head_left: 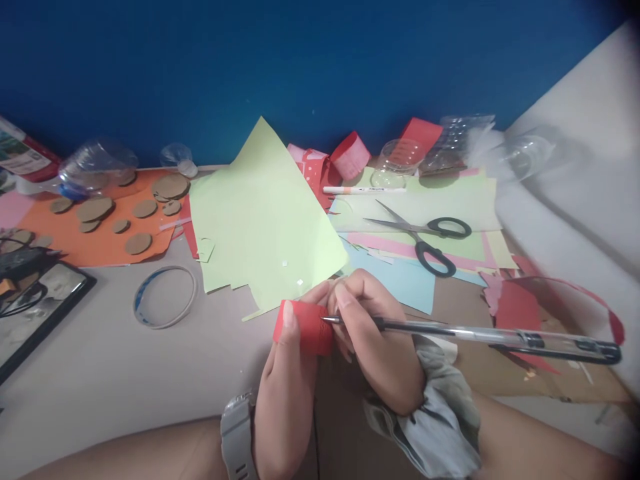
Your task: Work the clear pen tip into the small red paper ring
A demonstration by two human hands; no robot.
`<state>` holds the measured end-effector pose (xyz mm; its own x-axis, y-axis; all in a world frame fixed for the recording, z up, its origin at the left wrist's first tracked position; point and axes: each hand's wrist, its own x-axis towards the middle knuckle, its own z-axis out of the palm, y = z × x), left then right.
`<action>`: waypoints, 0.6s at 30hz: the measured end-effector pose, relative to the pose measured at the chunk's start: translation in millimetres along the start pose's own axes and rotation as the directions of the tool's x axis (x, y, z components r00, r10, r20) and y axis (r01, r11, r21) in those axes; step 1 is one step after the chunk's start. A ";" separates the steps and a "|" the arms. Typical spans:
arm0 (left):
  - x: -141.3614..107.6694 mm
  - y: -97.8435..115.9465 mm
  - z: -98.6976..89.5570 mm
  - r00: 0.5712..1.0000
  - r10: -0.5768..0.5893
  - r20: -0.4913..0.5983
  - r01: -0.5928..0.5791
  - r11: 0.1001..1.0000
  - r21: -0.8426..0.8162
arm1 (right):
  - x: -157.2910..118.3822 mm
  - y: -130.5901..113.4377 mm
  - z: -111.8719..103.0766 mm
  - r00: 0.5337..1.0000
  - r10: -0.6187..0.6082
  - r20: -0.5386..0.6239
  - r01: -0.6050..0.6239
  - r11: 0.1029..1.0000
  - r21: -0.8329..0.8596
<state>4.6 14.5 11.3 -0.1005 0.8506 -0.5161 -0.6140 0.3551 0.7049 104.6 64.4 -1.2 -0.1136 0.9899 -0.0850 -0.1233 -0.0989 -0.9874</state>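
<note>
My left hand [287, 373] grips a small piece of red paper [311, 328], its thumb lying across the front. In my right hand [373, 327] is a black-tipped clear pen [465, 331], held nearly level. Its point meets the right part of the red paper, or comes very close to it. Some faint marks seem to show near the tip. Just beyond both hands lies a large pale green sheet [260, 207] with a notched lower edge and tiny white scraps on it.
Open scissors [417, 235] rest on stacked coloured paper at the right, near a white marker [365, 191]. A tape roll [166, 297] and cardboard discs on orange paper [50, 230] are on the left. Clear plastic cups [397, 163] and red paper pieces line the blue wall.
</note>
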 end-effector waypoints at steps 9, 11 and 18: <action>3.0 -3.5 -5.0 0.997 -0.021 0.068 0.024 0.999 -0.043 | -1.0 1.0 0.1 1.000 -0.012 0.006 0.012 1.000 -0.006; 3.5 -4.1 -6.3 0.997 -0.029 0.073 0.033 0.999 -0.044 | -0.9 1.6 -0.3 1.000 -0.007 0.000 0.007 1.000 -0.028; 3.1 -1.9 -5.2 0.999 -0.025 0.036 0.026 0.999 -0.030 | 0.0 1.8 -0.9 0.999 -0.034 0.042 0.034 0.999 -0.002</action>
<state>1.4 14.5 5.8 -0.0565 0.8548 -0.5159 -0.6396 0.3657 0.6761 105.3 64.3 -3.1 -0.1507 0.9875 -0.0457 -0.1249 -0.0648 -0.9900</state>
